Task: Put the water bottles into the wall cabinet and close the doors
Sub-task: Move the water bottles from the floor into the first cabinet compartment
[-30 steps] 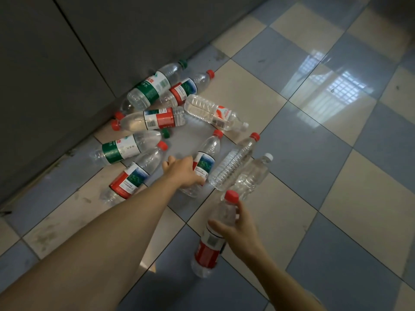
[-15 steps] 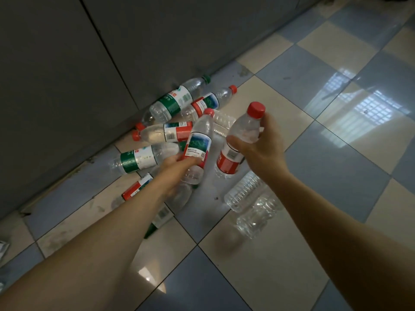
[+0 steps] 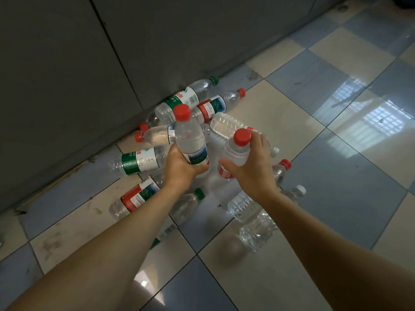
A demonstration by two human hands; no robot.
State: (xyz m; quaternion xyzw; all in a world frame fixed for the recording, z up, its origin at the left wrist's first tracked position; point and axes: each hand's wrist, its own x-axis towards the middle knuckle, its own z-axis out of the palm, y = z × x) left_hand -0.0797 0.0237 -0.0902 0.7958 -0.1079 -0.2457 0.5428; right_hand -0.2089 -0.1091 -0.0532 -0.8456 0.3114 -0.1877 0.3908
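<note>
Each hand grips one red-capped bottle upright above the floor pile, the left hand (image 3: 179, 169) round the blue-labelled bottle (image 3: 190, 140), the right hand (image 3: 251, 171) round the red-labelled bottle (image 3: 238, 151), with the grey cabinet doors (image 3: 157, 41) just beyond.

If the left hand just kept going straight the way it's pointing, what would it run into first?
Probably the heap of bottles on the floor, then the grey wall. The left hand already grips a red-capped bottle; depth is unclear.
</note>
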